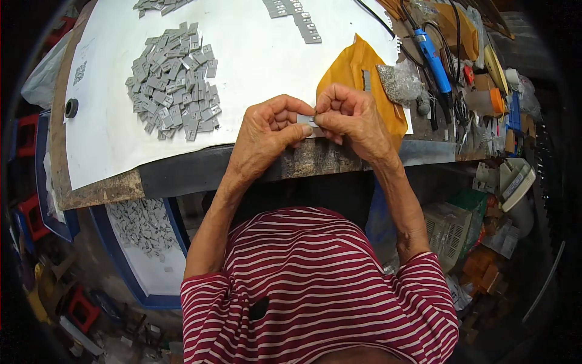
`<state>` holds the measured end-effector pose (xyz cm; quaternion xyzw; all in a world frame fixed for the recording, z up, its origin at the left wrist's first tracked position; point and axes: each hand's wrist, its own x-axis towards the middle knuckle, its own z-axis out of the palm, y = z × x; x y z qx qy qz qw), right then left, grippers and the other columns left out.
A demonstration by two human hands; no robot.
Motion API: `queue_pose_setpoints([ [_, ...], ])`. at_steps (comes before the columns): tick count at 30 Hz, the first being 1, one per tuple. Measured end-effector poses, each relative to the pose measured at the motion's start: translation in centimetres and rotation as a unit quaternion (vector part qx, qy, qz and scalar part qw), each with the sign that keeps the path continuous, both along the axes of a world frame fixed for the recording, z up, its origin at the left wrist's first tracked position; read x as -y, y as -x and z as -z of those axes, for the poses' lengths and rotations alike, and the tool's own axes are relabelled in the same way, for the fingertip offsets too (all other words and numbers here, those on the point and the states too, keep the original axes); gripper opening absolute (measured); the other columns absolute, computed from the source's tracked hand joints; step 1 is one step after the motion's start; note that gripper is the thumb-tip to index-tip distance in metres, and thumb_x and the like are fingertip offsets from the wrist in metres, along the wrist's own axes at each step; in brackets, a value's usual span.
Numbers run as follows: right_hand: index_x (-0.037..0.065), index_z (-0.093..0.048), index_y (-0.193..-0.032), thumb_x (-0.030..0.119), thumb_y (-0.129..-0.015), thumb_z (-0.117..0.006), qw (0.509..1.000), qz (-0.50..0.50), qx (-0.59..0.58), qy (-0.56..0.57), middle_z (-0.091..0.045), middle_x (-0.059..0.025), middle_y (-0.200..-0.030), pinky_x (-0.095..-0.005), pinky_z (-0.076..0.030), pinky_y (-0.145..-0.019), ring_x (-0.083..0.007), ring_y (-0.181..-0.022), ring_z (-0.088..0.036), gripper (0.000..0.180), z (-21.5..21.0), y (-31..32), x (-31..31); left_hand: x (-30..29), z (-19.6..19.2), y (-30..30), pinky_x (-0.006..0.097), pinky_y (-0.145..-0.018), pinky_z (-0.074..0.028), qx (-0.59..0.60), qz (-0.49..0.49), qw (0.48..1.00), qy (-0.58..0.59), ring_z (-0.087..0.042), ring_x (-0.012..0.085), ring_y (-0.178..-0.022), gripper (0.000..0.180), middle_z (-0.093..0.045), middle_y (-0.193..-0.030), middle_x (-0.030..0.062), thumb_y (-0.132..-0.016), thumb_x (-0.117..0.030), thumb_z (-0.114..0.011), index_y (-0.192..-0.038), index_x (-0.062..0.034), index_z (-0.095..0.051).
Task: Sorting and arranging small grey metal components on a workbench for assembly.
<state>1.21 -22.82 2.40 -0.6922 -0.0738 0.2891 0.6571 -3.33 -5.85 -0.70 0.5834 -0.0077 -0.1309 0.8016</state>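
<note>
Over the near edge of the table, my left hand (267, 130) and my right hand (354, 121) meet. Between them is a small flat grey plastic piece (307, 120), pinched at its left end by my left thumb and fingers. My right thumb and forefinger press together at its right end; whether they also hold some tiny part is hidden. Just behind my right hand lies a yellow envelope (345, 64), with a grey strip (366, 80) on it. To the left, a heap of similar grey pieces (173, 85) is spread on white paper (242, 60).
Joined rows of grey pieces (297, 18) lie at the back. On the right are a bag of small metal parts (397, 84), a blue electric screwdriver (431, 60) with cables, and clutter. A black ring (71, 108) sits far left. Below stands a blue tray (145, 300) of grey pieces.
</note>
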Motion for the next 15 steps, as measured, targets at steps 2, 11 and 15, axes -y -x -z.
queue_pose_setpoints([
  [2, 0.002, -0.054, -0.08, 0.001, -0.076, -0.058, 1.0, 0.009, 0.0, 0.001, -0.052, 0.001, -0.063, -0.0148, -0.032, -0.04, -0.0024, -0.048, -0.044, 0.006, -0.1, 0.2, -0.2, 0.1, 0.0, 0.0, 0.015, -0.051, -0.041, -0.003, -0.006, 1.0, 0.018, -0.049, 0.0029, -0.055, 0.019, -0.051, -0.064, -0.0022, -0.076, 0.001, -0.06, -0.095, 0.0013, -0.058],
  [11, -0.002, -0.057, -0.081, 0.001, -0.074, -0.057, 0.999, 0.021, -0.032, -0.024, -0.052, -0.0015, -0.062, -0.0171, -0.034, -0.04, -0.0051, -0.049, -0.046, 0.008, -0.2, -0.4, -0.1, 0.4, -0.8, 0.1, 0.018, -0.05, -0.041, 0.1, -0.065, 0.981, -0.155, -0.049, 0.0046, -0.056, 0.015, -0.054, -0.065, 0.0002, -0.076, -0.001, -0.061, -0.09, 0.0027, -0.059],
  [15, -0.003, -0.059, -0.086, 0.004, -0.079, -0.057, 0.998, 0.036, -0.027, -0.038, -0.056, -0.0035, -0.064, -0.0172, -0.04, -0.043, -0.0071, -0.051, -0.051, 0.01, 0.1, -0.2, 0.0, 0.2, -1.1, -0.1, 0.02, -0.05, -0.041, 0.114, -0.073, 0.969, -0.207, -0.048, 0.0057, -0.055, 0.013, -0.054, -0.065, 0.0012, -0.075, -0.001, -0.061, -0.087, 0.0027, -0.06],
])
